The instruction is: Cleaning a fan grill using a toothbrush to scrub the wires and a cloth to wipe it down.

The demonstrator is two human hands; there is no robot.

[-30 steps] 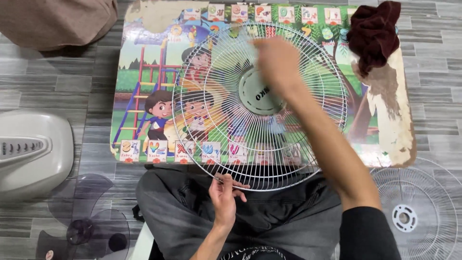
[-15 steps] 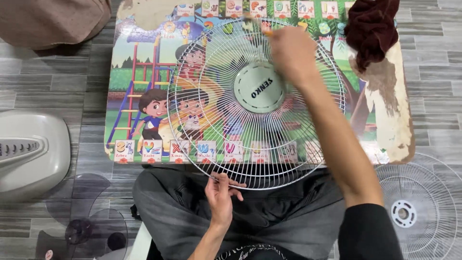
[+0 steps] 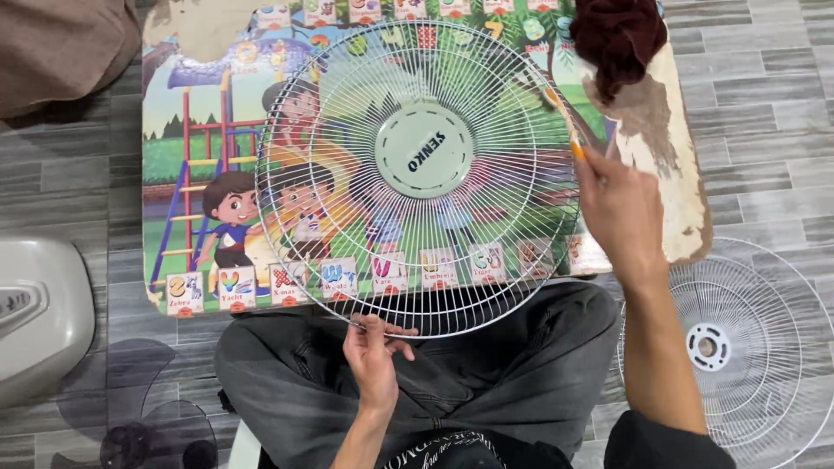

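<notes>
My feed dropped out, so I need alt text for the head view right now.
A white wire fan guard lies on a low cartoon-printed table; the left hand pinches its near rim while the right hand holds a thin orange-handled tool at its right edge. A dark red rag sits on the table's far right corner.

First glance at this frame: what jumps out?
The big white wire fan grille dominates, lying on a small table with a colourful cartoon top. The left hand grips its near rim over the lap, while the right hand holds a thin orange-handled tool at its right edge. A dark red cloth sits on the table's far right corner, a second grille on the floor, right.
</notes>
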